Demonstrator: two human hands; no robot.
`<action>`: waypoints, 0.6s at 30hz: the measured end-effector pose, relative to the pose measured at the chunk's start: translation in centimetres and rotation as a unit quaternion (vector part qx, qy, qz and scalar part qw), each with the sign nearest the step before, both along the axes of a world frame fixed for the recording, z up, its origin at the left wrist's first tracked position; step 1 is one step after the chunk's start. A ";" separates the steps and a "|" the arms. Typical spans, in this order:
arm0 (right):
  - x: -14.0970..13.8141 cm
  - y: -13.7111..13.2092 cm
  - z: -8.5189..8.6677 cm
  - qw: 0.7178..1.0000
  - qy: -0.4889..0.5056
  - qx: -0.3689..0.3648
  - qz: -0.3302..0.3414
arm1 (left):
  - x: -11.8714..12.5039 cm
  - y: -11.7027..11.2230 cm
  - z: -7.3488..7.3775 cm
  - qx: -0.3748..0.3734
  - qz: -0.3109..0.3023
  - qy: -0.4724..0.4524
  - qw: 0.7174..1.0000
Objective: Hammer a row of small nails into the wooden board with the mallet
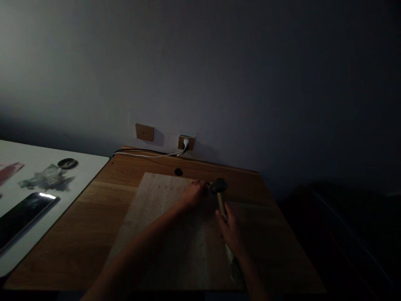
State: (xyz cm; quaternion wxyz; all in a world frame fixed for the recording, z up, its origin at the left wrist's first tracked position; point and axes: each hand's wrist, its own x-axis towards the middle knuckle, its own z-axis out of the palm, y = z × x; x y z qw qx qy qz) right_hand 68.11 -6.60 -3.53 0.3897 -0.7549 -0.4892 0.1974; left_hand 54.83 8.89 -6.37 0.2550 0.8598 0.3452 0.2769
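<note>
A pale wooden board [163,221] lies on a brown wooden table [84,225], with a row of small dark dots near its far edge. My right hand [231,232] is closed round the wooden handle of a hammer [219,190], whose dark head hangs just over the board's far right part. My left hand [194,193] rests on the board right beside the hammer head, fingers pinched together on something too small to make out.
A white surface [46,167] at the left carries a dark phone [21,215], a round dark object [67,163] and crumpled wrapping. A white cable [147,155] runs to a wall socket [186,142]. The room is dim; darkness lies to the right.
</note>
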 end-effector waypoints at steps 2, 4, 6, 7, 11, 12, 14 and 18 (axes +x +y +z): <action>0.0 0.1 -0.5 1.000 0.004 0.003 0.003 | 0.0 0.0 0.0 0.000 0.008 0.006 1.000; 0.0 0.1 -0.8 1.000 0.015 0.005 0.005 | 0.1 0.0 -0.1 0.003 0.018 0.013 1.000; 0.0 0.1 -0.9 1.000 0.022 0.002 0.001 | 0.1 0.1 -0.2 0.006 0.023 0.017 1.000; 0.0 0.0 -0.9 1.000 0.027 -0.002 -0.001 | 0.1 0.1 -0.3 0.008 0.025 0.018 0.999; 0.1 -0.2 -0.8 0.999 0.048 -0.008 0.001 | 0.1 0.2 -0.3 0.009 0.022 0.022 0.999; 0.0 -0.2 -0.8 0.999 0.052 -0.007 0.003 | 0.0 0.2 -0.2 0.007 0.019 0.023 1.000; -0.1 -0.2 -0.9 0.998 0.060 -0.005 0.005 | 0.0 0.2 -0.1 0.002 0.016 0.022 1.000; -0.4 -0.1 -1.2 0.997 0.071 0.008 -0.006 | -0.1 0.2 -0.2 -0.008 0.015 0.007 1.000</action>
